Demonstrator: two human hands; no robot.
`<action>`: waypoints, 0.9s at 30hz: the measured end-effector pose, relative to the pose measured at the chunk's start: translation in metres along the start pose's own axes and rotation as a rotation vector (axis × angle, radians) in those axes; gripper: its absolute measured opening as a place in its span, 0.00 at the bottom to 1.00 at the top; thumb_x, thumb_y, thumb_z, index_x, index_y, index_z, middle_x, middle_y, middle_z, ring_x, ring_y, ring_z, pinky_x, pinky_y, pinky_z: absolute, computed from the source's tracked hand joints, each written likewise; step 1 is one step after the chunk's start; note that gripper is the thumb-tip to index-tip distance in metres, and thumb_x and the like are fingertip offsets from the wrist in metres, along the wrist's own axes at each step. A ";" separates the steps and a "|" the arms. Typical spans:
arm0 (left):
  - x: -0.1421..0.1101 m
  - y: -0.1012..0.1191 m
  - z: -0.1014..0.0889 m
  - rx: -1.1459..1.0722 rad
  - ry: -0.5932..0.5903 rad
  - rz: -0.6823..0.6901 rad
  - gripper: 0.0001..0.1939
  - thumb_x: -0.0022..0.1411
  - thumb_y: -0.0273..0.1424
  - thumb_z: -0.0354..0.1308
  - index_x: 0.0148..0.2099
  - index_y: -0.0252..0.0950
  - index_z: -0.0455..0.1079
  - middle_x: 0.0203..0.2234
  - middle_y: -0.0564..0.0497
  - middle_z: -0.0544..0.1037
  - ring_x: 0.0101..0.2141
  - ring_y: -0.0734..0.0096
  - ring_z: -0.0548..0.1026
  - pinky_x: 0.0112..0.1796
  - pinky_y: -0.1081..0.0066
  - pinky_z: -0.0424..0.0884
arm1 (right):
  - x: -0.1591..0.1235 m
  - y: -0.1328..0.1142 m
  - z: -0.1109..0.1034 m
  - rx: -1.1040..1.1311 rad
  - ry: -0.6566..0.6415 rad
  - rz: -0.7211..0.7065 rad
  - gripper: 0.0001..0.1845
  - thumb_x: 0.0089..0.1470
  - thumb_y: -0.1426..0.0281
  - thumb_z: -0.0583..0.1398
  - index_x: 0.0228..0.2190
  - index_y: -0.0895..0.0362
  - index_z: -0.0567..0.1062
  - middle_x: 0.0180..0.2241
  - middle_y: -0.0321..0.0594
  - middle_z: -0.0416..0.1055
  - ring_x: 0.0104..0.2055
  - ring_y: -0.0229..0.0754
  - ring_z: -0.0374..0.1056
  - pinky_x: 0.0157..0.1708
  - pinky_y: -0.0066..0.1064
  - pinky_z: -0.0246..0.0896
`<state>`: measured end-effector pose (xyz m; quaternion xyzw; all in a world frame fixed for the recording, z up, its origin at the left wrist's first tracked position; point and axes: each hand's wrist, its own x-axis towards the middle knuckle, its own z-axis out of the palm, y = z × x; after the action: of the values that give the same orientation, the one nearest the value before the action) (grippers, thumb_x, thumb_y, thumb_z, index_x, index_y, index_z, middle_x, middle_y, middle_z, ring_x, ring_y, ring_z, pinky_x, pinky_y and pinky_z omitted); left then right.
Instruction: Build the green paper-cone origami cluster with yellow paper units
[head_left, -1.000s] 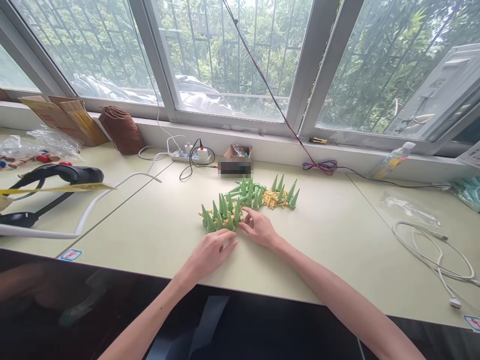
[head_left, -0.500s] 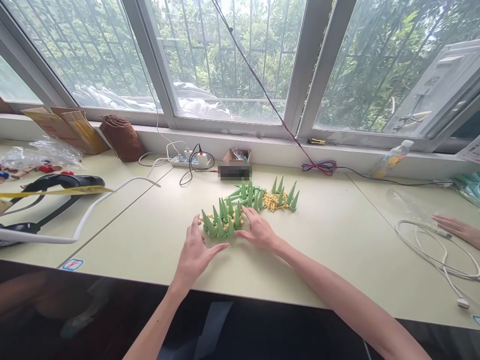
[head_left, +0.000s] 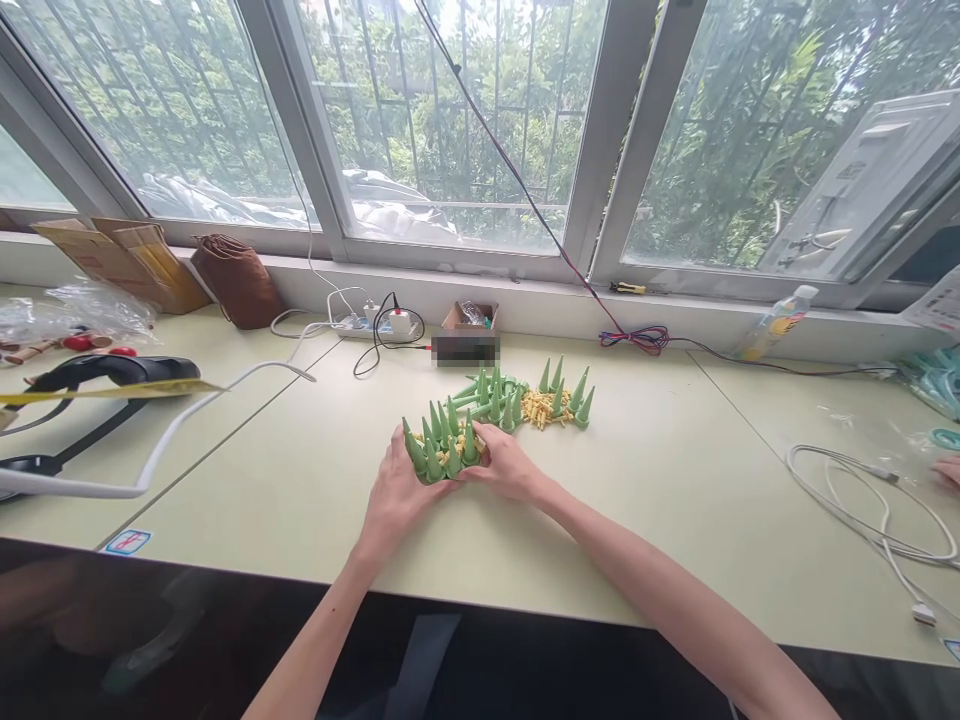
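A cluster of green cone-shaped spikes with small yellow pieces among them is between my two hands near the middle of the table. My left hand cups its left side and near edge. On the right side, my right hand curls around it, thumb at the near edge close to the left thumb. Just behind stand more green spikes and green stems. A pile of small yellow pieces lies to their right, with several green cones upright around it. The cluster's underside is hidden.
Behind the pieces are a blurred black box, a small cardboard box and a power strip. A black strapped device lies left. On the right are a bottle, a coiled white cable and another person's hand.
My hands have closed in on the near green cluster from both sides, and it now looks slightly tilted. The other person's hand has pulled back toward the right edge.
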<state>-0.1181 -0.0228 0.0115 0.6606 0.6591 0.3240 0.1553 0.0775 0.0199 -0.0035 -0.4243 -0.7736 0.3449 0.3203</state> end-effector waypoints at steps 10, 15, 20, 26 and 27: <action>0.010 -0.002 -0.009 -0.064 -0.093 0.037 0.55 0.45 0.48 0.70 0.67 0.41 0.45 0.51 0.43 0.76 0.50 0.49 0.76 0.46 0.59 0.73 | 0.008 0.003 0.003 0.035 -0.004 0.006 0.47 0.46 0.62 0.71 0.63 0.60 0.62 0.49 0.49 0.66 0.33 0.40 0.66 0.41 0.39 0.70; 0.016 -0.002 -0.016 -0.063 -0.126 0.022 0.51 0.45 0.47 0.70 0.65 0.40 0.49 0.47 0.45 0.78 0.47 0.50 0.78 0.44 0.59 0.74 | 0.015 0.000 0.005 0.035 -0.002 0.012 0.46 0.46 0.64 0.71 0.62 0.59 0.63 0.47 0.48 0.67 0.33 0.40 0.67 0.41 0.40 0.71; 0.021 -0.002 -0.021 -0.096 -0.152 0.015 0.51 0.44 0.44 0.70 0.65 0.40 0.50 0.44 0.46 0.80 0.43 0.51 0.80 0.42 0.60 0.75 | 0.019 -0.005 0.006 0.044 0.003 -0.002 0.43 0.45 0.66 0.72 0.60 0.60 0.66 0.47 0.49 0.68 0.33 0.40 0.67 0.39 0.38 0.71; 0.025 -0.001 -0.023 -0.108 -0.180 0.017 0.52 0.44 0.44 0.71 0.66 0.39 0.48 0.43 0.46 0.80 0.42 0.52 0.80 0.42 0.60 0.76 | 0.018 -0.002 0.008 0.057 0.025 0.023 0.42 0.47 0.68 0.70 0.62 0.59 0.64 0.47 0.48 0.69 0.31 0.38 0.67 0.40 0.38 0.72; 0.025 -0.001 -0.023 -0.112 -0.188 0.017 0.52 0.44 0.44 0.71 0.66 0.39 0.48 0.42 0.46 0.81 0.42 0.52 0.80 0.42 0.60 0.76 | 0.018 -0.002 0.008 0.057 0.027 0.036 0.44 0.47 0.68 0.70 0.62 0.60 0.63 0.48 0.49 0.69 0.32 0.38 0.67 0.40 0.39 0.72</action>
<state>-0.1355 -0.0033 0.0332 0.6841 0.6168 0.2984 0.2502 0.0627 0.0326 -0.0030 -0.4333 -0.7513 0.3667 0.3366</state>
